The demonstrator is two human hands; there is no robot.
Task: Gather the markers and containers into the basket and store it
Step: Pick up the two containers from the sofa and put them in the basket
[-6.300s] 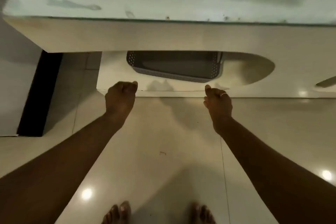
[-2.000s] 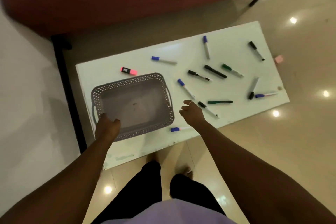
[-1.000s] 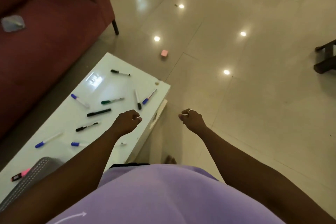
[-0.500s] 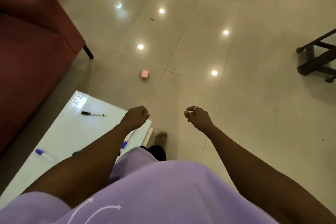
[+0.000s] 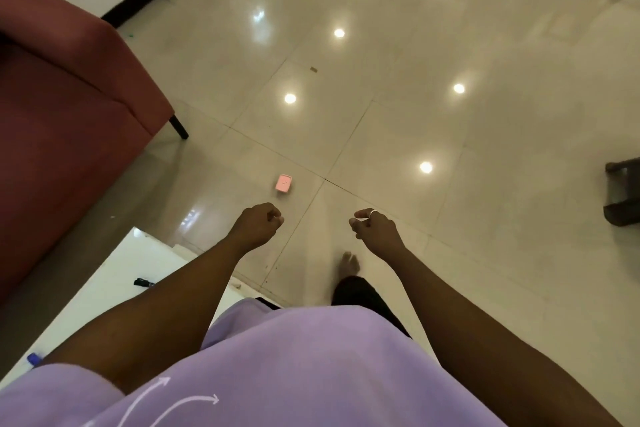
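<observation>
A small pink container (image 5: 284, 183) lies on the glossy floor just beyond the white table's far corner (image 5: 145, 246). My left hand (image 5: 258, 224) hovers a little short of it, fingers curled into a loose fist with nothing in it. My right hand (image 5: 375, 227) is held out to the right over bare tiles, fingers curled and empty, a ring on one finger. On the table a black marker (image 5: 143, 282) shows beside my left forearm, and a blue marker cap (image 5: 33, 357) peeks out at the lower left. The basket is out of view.
A red sofa (image 5: 69, 107) with a black leg fills the left side. Dark wooden furniture (image 5: 623, 191) stands at the right edge. My bare foot (image 5: 349, 262) steps on the tiles between my hands. Ceiling lights glare off the floor.
My view has swung further past the table's end. The pink container is now closer, just ahead of my left hand. Most markers have slipped out of view. Both hands stay curled and empty.
</observation>
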